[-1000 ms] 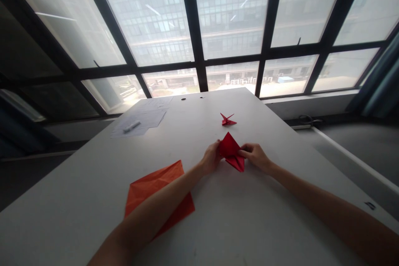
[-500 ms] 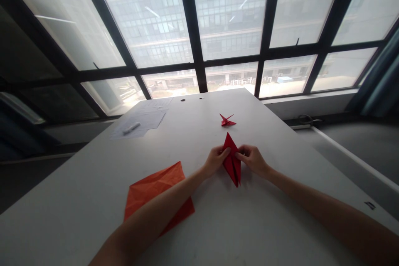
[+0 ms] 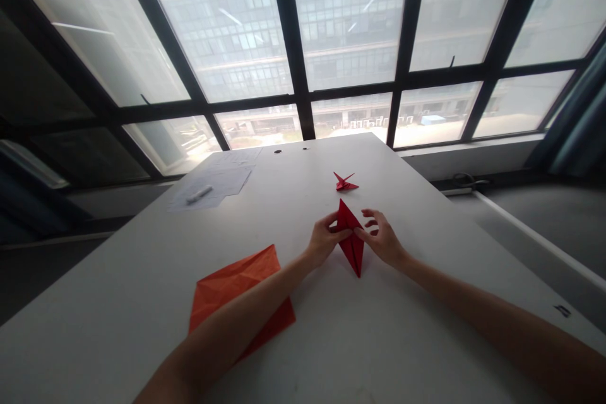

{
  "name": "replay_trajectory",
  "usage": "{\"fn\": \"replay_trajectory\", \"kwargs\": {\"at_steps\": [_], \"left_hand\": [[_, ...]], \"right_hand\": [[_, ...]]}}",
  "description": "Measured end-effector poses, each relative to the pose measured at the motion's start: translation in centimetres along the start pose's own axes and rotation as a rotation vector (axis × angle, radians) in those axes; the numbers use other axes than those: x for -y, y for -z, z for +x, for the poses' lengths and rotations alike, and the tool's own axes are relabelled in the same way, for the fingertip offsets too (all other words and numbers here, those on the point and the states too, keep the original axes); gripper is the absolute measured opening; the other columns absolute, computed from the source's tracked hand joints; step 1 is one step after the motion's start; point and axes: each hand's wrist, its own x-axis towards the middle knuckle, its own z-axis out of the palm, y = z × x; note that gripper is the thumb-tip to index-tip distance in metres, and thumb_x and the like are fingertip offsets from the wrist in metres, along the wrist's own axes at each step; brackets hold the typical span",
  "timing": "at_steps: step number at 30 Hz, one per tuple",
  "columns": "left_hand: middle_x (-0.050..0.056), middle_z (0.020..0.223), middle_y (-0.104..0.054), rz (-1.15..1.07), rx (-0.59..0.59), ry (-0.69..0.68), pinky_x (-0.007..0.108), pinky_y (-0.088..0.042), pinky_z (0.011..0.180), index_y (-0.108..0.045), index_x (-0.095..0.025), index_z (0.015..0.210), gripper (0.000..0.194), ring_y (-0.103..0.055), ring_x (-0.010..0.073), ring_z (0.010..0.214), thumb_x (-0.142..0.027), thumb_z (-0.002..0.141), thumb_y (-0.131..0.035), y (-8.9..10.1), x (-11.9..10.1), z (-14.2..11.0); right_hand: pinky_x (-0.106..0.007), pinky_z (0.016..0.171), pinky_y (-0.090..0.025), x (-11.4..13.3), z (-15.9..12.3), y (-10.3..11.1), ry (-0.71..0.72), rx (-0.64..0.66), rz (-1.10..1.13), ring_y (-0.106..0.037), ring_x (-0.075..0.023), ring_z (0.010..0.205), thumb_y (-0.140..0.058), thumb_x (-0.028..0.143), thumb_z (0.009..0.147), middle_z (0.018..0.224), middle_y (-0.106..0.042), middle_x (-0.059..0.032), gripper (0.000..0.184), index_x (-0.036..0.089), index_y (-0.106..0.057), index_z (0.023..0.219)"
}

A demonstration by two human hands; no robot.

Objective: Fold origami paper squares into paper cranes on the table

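A folded red paper (image 3: 351, 241), a narrow kite-like shape, stands point up on the white table (image 3: 303, 328) between my hands. My left hand (image 3: 326, 240) pinches its left side with the fingertips. My right hand (image 3: 381, 240) is at its right side, with the thumb at the paper's edge and the other fingers spread and lifted off. A small finished red origami crane (image 3: 344, 183) sits farther up the table. A larger creased orange paper (image 3: 237, 287) lies to the left, partly under my left forearm.
Printed white sheets (image 3: 213, 180) with a white marker (image 3: 199, 194) lie at the far left of the table. Small holes mark its far end. Beyond it are a window sill and dark-framed windows (image 3: 350, 31). Dark scissors (image 3: 466, 180) rest off the table's right side.
My right hand has opened, its fingers lifting away from the red paper. The paper has shifted slightly up the table, and my left hand stays on it.
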Motion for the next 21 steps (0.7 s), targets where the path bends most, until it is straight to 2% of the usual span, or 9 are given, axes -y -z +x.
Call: {"fn": "replay_trajectory", "kwargs": {"at_steps": [3, 5, 9, 12, 16, 19, 21], "left_hand": [[0.008, 0.101, -0.071, -0.023, -0.040, -0.034, 0.031, -0.053, 0.077, -0.067, -0.016, 0.114, 0.054, -0.065, 0.0204, 0.085, -0.028, 0.064, -0.084, 0.0, -0.1, 0.1], [0.006, 0.093, -0.071, -0.040, -0.058, -0.010, 0.028, -0.051, 0.073, -0.067, -0.015, 0.114, 0.052, -0.064, 0.0175, 0.080, -0.030, 0.067, -0.083, 0.0, 0.0, 0.1], [0.005, 0.076, -0.069, -0.075, -0.088, 0.125, 0.024, -0.047, 0.062, -0.072, -0.011, 0.098, 0.043, -0.061, 0.0133, 0.065, -0.041, 0.070, -0.080, 0.3, 0.5, 0.3], [0.006, 0.072, -0.068, -0.122, -0.157, 0.195, 0.023, -0.045, 0.056, -0.073, -0.009, 0.084, 0.043, -0.059, 0.0120, 0.059, -0.049, 0.068, -0.080, 0.5, 0.9, 0.5], [0.006, 0.069, -0.066, -0.168, -0.234, 0.236, 0.023, -0.044, 0.053, -0.071, -0.008, 0.075, 0.045, -0.056, 0.0105, 0.055, -0.052, 0.067, -0.080, 0.9, 1.3, 0.7], [0.005, 0.067, -0.064, -0.150, -0.221, 0.234, 0.022, -0.043, 0.052, -0.072, -0.008, 0.079, 0.047, -0.054, 0.0093, 0.053, -0.052, 0.067, -0.079, 1.0, 1.4, 0.8], [0.004, 0.071, -0.065, -0.153, -0.175, 0.194, 0.022, -0.045, 0.055, -0.073, -0.010, 0.096, 0.052, -0.056, 0.0099, 0.057, -0.055, 0.071, -0.076, 0.9, 1.3, 0.8]], "right_hand": [[-0.032, 0.070, -0.053, -0.2, 0.2, 0.1, -0.030, 0.183, 0.089, -0.065, -0.0216, 0.083, -0.065, 0.039, 0.081, 0.099, -0.071, -0.0107, 0.033, 0.015, -0.068, 0.103], [-0.031, 0.071, -0.052, -0.3, 0.1, 0.1, -0.011, 0.259, 0.112, -0.066, -0.0212, 0.079, -0.064, 0.037, 0.081, 0.089, -0.074, -0.0085, 0.027, 0.015, -0.072, 0.094], [-0.029, 0.065, -0.050, -0.1, -0.2, -0.1, 0.002, 0.286, 0.094, -0.065, -0.0198, 0.073, -0.066, 0.034, 0.080, 0.083, -0.074, -0.0057, 0.023, 0.016, -0.075, 0.091], [-0.029, 0.065, -0.051, -0.1, -0.5, -0.3, -0.006, 0.339, 0.143, -0.065, -0.0203, 0.073, -0.066, 0.034, 0.080, 0.082, -0.074, -0.0047, 0.022, 0.016, -0.075, 0.090], [-0.031, 0.070, -0.052, 0.0, -0.7, -0.3, -0.021, 0.410, 0.193, -0.066, -0.0220, 0.078, -0.066, 0.033, 0.080, 0.087, -0.074, -0.0043, 0.025, 0.016, -0.075, 0.096], [-0.031, 0.069, -0.053, 0.1, -0.7, -0.3, -0.037, 0.435, 0.216, -0.067, -0.0221, 0.078, -0.067, 0.033, 0.080, 0.086, -0.075, -0.0038, 0.024, 0.016, -0.076, 0.095], [-0.031, 0.065, -0.054, 0.2, -0.6, -0.2, -0.071, 0.397, 0.242, -0.067, -0.0211, 0.072, -0.068, 0.033, 0.079, 0.082, -0.074, -0.0037, 0.023, 0.016, -0.076, 0.091]]}}
